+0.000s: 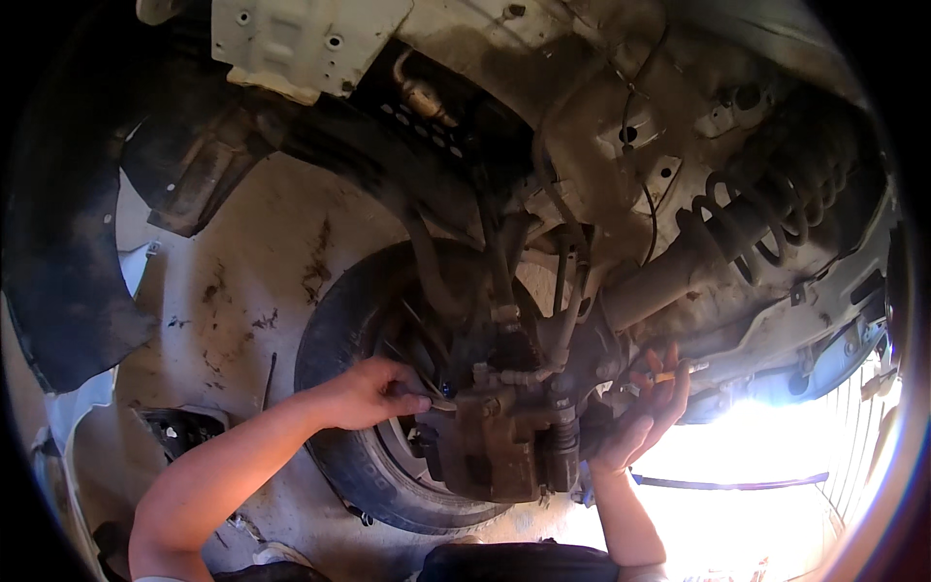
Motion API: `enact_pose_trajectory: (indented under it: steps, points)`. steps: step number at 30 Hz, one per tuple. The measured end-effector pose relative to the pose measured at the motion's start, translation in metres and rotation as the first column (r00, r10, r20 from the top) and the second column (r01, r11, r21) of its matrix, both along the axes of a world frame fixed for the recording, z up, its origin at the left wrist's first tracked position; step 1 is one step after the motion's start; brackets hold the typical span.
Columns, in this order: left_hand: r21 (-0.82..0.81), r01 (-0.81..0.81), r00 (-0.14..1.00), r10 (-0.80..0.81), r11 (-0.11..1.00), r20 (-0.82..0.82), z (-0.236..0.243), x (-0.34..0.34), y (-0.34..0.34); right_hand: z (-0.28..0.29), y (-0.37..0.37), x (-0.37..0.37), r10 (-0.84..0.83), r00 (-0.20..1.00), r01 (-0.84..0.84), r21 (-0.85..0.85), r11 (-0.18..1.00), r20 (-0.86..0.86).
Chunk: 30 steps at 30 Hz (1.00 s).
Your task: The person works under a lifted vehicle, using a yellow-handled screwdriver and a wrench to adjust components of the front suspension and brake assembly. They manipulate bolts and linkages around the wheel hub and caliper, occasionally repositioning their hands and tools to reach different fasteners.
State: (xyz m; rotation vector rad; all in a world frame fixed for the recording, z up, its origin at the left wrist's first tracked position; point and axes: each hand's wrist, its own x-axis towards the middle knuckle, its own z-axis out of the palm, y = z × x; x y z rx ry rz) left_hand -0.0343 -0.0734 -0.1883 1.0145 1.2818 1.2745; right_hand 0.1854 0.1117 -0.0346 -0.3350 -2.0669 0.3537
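I look up into a wheel well: the tyre (339, 456) fills the lower centre, with the coil spring (776, 209) and strut running off toward two o'clock. In the middle hangs the rusty brake caliper (495, 441). My left hand (373, 393) sits at nine o'clock of the caliper, fingers curled tight around a slim metal tool (444, 403) whose tip touches the caliper's upper left edge. My right hand (648, 412) sits at three o'clock of the caliper, palm up and fingers half open, with a small orange piece (663, 377) pinched near the fingertips beside a thin metal pin (694, 368).
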Motion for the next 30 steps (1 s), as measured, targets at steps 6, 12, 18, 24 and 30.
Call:
enact_pose_trajectory:
  steps: [6,12,18,24,30]
  points:
    - [0.059,-0.042,0.999,0.044,0.997,-0.031,-0.001,0.005,-0.002,0.000,-0.001,-0.001,0.011,1.000,-0.011,-0.006,1.000,0.007]
    - [0.009,-0.067,0.975,0.068,0.998,-0.209,0.004,0.009,-0.006,-0.001,-0.001,0.001,0.015,1.000,-0.016,0.044,0.999,0.025]
    - [0.066,-0.152,0.910,0.166,0.986,-0.379,0.015,0.020,-0.010,0.002,-0.003,0.000,0.032,0.999,-0.032,0.030,0.999,0.006]
    - [-0.032,-0.205,0.891,0.173,0.978,-0.419,0.025,0.023,-0.009,0.002,-0.002,0.000,0.055,0.998,-0.055,0.044,0.998,0.000]
    - [-0.035,-0.232,0.945,0.216,0.972,-0.247,0.012,0.014,-0.009,0.001,-0.005,-0.005,0.030,0.999,-0.030,0.002,1.000,-0.034]
